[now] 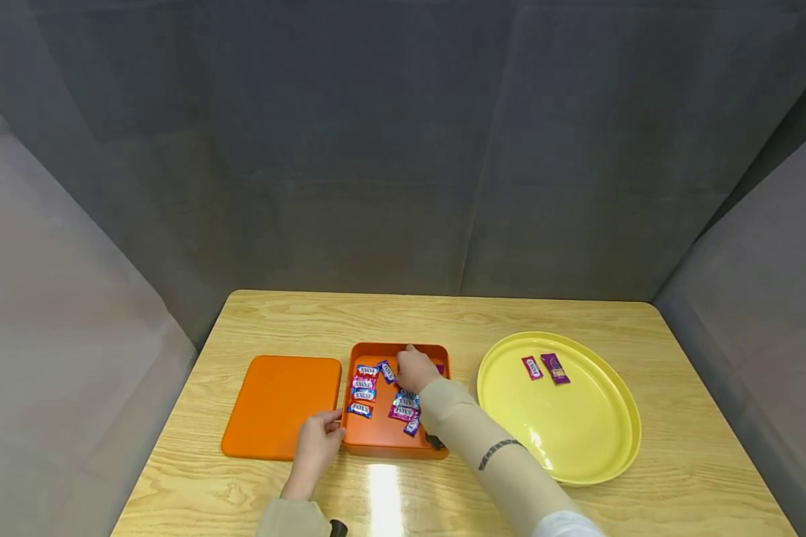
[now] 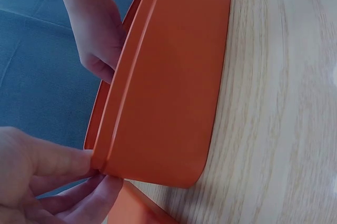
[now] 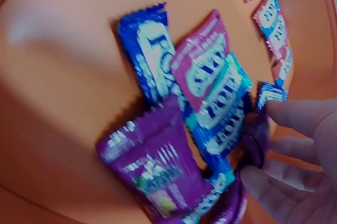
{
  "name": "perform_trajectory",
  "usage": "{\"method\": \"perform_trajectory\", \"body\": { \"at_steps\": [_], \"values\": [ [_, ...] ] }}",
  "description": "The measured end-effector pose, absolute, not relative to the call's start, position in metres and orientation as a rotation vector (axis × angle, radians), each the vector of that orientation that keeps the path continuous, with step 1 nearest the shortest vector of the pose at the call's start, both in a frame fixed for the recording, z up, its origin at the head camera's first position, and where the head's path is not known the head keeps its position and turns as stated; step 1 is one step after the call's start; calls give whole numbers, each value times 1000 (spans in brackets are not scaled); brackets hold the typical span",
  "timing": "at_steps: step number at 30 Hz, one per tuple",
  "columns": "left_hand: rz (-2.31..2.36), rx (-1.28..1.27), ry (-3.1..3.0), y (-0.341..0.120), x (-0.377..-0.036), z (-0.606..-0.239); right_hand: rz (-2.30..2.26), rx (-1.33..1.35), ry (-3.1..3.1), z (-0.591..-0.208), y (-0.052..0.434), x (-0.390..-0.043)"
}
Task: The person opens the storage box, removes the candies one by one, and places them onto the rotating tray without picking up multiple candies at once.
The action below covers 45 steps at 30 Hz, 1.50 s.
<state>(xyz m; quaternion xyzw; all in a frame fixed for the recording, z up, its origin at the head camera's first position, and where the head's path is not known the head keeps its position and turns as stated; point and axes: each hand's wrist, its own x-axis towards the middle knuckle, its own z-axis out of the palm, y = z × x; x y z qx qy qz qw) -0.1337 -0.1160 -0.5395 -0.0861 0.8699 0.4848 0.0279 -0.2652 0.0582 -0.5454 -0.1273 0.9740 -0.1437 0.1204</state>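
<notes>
An orange box (image 1: 392, 440) stands in the middle of the table with several wrapped candies inside. My left hand (image 1: 319, 446) pinches its left rim between thumb and fingers, which the left wrist view shows close up at the box corner. Inside the box, towards the back right, is my right hand (image 1: 416, 371). Its thumb and fingers pinch a purple candy packet (image 3: 256, 138) in the right wrist view. Beside that packet lie a larger purple packet (image 3: 158, 168), a dark blue candy (image 3: 150, 50) and a pink candy (image 3: 202, 58). My right forearm hides part of the box.
An orange lid (image 1: 282, 406) lies flat to the left of the box. To the right stands a round yellow tray (image 1: 578, 447) carrying a small red candy (image 1: 532, 368) and a purple packet (image 1: 555, 368). Grey cloth walls (image 1: 376, 149) enclose the wooden table (image 1: 698, 447).
</notes>
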Motion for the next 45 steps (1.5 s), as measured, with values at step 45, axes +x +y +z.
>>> {"method": "perform_trajectory", "body": {
  "at_steps": [45],
  "values": [
    [1520,-259,2663,-119,-134,-545,-272,-273,2803,-544,45,-261]
  ]
}}
